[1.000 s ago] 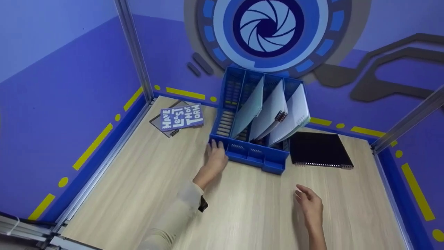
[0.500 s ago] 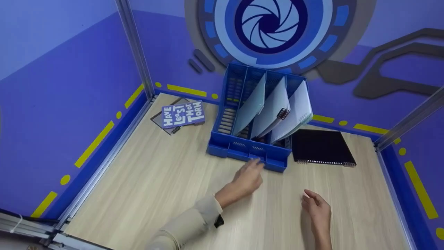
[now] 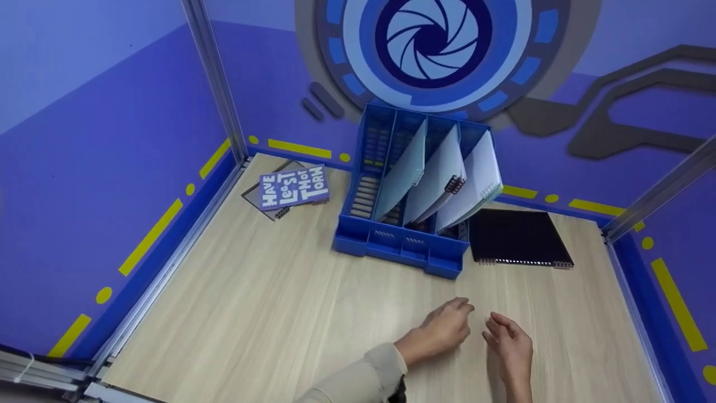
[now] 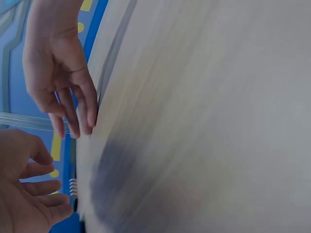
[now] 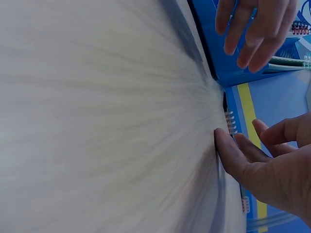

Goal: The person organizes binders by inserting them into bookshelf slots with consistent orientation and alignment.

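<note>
My left hand (image 3: pixel 444 327) hovers over or rests on the table in front of the blue file organizer (image 3: pixel 400 246), its fingers loosely bent and holding nothing. Close to its right is my right hand (image 3: pixel 512 347), also bare, fingers relaxed and slightly curled. A narrow gap separates the two. Both show in the left wrist view, the left hand (image 4: pixel 29 194) lower and the right hand (image 4: pixel 63 73) above. Three groups of spiral notebooks lean in the organizer: a pale green notebook (image 3: pixel 404 176), white notebooks (image 3: pixel 439 179) and further white notebooks (image 3: pixel 475 179). Its leftmost slot holds no notebook.
A black spiral notebook (image 3: pixel 520 238) lies flat right of the organizer. At the back left, a purple lettered notebook (image 3: pixel 293 187) lies over a grey one (image 3: pixel 257 201). Blue walls and metal posts (image 3: pixel 215 78) bound the wooden table (image 3: pixel 251 296).
My left hand has left the organizer's front left corner and moved right and toward me, beside my right hand. The right hand has shifted slightly right and nearer. The notebooks have stayed put.
</note>
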`<act>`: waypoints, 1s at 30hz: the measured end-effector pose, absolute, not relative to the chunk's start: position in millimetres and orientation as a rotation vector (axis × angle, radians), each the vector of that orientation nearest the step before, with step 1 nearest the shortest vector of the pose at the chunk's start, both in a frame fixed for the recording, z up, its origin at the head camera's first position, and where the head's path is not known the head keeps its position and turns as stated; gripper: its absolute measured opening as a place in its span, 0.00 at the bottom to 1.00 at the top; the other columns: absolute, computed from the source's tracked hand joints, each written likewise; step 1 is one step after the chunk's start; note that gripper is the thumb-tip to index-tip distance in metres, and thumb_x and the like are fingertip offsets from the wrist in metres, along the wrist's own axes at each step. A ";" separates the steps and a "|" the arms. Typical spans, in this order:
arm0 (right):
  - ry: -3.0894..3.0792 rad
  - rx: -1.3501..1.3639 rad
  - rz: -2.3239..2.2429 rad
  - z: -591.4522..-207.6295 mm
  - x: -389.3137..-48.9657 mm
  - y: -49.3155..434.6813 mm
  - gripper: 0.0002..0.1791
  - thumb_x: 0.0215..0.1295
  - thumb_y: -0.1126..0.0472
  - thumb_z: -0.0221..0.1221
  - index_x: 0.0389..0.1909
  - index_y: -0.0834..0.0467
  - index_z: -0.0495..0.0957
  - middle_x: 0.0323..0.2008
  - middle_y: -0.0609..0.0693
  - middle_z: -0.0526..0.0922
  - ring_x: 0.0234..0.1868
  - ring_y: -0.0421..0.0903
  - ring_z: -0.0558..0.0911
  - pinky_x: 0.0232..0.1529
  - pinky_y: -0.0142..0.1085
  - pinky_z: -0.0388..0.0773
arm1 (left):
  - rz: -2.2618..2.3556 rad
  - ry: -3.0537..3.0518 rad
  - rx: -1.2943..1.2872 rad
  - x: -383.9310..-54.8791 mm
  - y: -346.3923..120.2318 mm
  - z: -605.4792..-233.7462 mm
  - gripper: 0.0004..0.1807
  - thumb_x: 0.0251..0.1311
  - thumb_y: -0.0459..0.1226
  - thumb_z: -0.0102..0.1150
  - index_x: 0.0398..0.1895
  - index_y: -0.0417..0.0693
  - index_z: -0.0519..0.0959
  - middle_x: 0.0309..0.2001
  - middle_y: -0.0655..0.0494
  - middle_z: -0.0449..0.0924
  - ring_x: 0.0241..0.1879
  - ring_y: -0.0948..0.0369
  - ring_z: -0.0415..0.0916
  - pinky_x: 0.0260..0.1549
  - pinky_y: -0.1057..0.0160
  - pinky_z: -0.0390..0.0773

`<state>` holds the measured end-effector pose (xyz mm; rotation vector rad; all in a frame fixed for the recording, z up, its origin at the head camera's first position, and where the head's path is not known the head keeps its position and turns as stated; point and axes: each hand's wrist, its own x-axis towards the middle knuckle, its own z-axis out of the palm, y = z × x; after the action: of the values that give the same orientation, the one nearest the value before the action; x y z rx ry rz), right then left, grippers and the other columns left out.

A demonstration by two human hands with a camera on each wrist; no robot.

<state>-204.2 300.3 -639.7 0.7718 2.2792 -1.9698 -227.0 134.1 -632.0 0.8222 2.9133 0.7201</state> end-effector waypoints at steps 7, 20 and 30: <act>2.306 0.779 -2.006 -642.4 -198.2 307.6 0.22 0.79 0.65 0.43 0.68 0.70 0.69 0.65 0.68 0.74 0.41 0.30 0.84 0.49 0.35 0.83 | 0.766 2.817 0.910 -217.5 167.6 -638.2 0.20 0.70 0.38 0.57 0.63 0.50 0.78 0.66 0.56 0.74 0.64 0.65 0.72 0.57 0.70 0.74; 2.300 0.737 -2.016 -641.1 -191.9 311.3 0.23 0.80 0.65 0.40 0.69 0.68 0.67 0.67 0.69 0.71 0.44 0.30 0.83 0.52 0.35 0.81 | 0.554 2.959 0.887 -252.9 196.5 -640.0 0.22 0.71 0.39 0.55 0.67 0.50 0.73 0.70 0.54 0.70 0.73 0.57 0.63 0.71 0.64 0.61; 2.242 0.806 -2.032 -636.3 -188.8 320.6 0.24 0.81 0.64 0.39 0.71 0.68 0.64 0.69 0.69 0.69 0.67 0.60 0.74 0.56 0.39 0.80 | 0.470 3.004 0.682 -302.1 209.5 -652.6 0.30 0.70 0.41 0.58 0.74 0.51 0.67 0.76 0.56 0.62 0.78 0.55 0.53 0.73 0.63 0.54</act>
<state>-188.8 320.6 -636.3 0.8060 2.2420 -2.0321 -302.1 209.5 -652.6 0.6824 3.0038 0.4699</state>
